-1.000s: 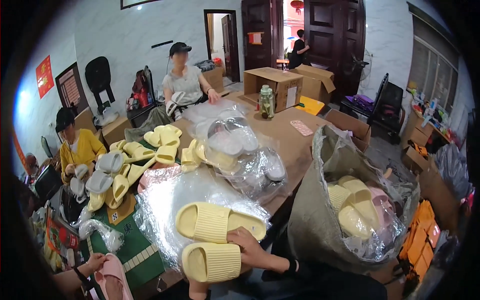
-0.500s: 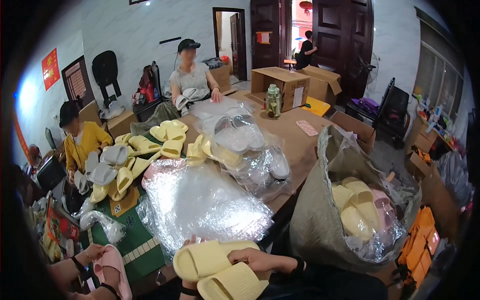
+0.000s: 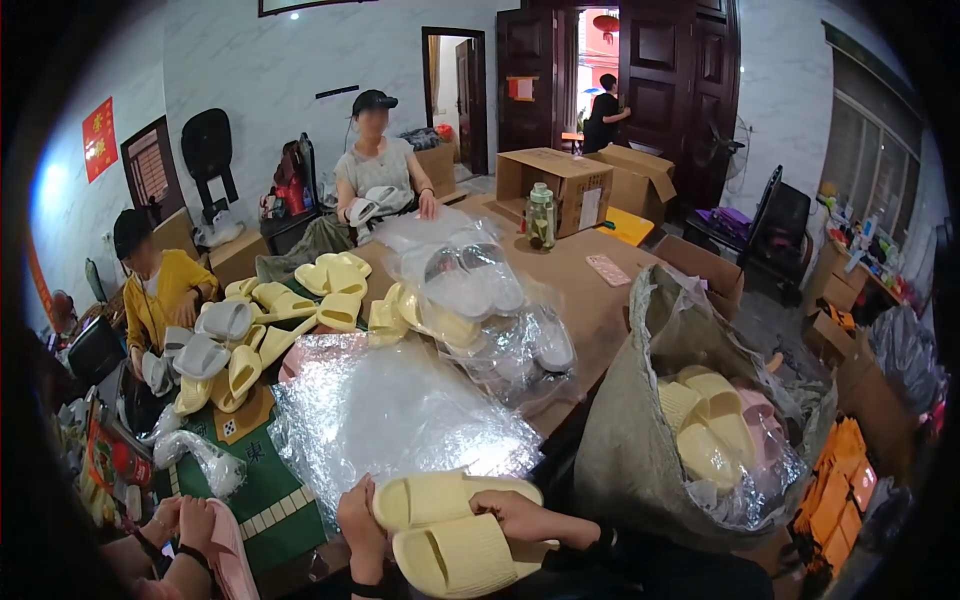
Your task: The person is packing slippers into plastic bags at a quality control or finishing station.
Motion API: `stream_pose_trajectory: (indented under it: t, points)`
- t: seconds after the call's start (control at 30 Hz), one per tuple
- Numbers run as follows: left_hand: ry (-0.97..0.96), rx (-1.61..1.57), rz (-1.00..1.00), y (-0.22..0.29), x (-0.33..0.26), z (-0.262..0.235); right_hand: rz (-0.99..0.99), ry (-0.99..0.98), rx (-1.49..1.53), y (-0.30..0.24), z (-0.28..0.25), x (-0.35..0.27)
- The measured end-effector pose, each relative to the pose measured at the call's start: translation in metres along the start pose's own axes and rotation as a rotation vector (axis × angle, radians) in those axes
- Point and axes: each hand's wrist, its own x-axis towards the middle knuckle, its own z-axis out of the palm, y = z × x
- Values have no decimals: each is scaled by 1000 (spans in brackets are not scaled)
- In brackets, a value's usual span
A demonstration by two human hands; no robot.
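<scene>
A pair of ribbed pale-yellow slippers (image 3: 465, 555) lies side by side in front of me, just off the near table edge. My right hand (image 3: 515, 517) grips them at the middle, its fingers closed over their inner edges. My left hand (image 3: 362, 522) is curled at their left end, against the edge of the far slipper; part of its grip is hidden. Beyond the slippers spreads a stack of clear plastic bags (image 3: 390, 425). Bagged white slippers (image 3: 475, 280) rest on the table past that.
Loose yellow and grey slippers (image 3: 240, 375) pile up at left. A co-worker's hands (image 3: 180, 530) hold a pink slipper (image 3: 228, 555) at lower left. Two more people (image 3: 380, 170) sit across the table. A large sack (image 3: 625, 440) of bagged slippers stands at right; cardboard boxes (image 3: 570, 175) sit farther back.
My left hand has come out from behind the slippers to their left end. The slippers have shifted slightly right and turned flatter. The co-worker's hands at lower left have drawn together.
</scene>
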Motion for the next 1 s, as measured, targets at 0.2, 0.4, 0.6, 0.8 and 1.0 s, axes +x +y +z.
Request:
stream_pose_trajectory:
  t: [0.2,0.4,0.6,0.8,1.0]
  points:
    - [89,-236,-56,30,-4,-14,-85,564,-554,-8,-9,4]
    - [-24,-546,-232,59,-9,-14,-184,635,-711,-4,-8,11]
    - [-60,-167,-28,81,-16,-20,-284,609,-751,-3,2,28]
    - [-203,-169,114,95,-29,-10,-195,844,-723,28,9,67]
    - [-113,-150,274,103,-36,-7,-203,685,-395,61,-2,135]
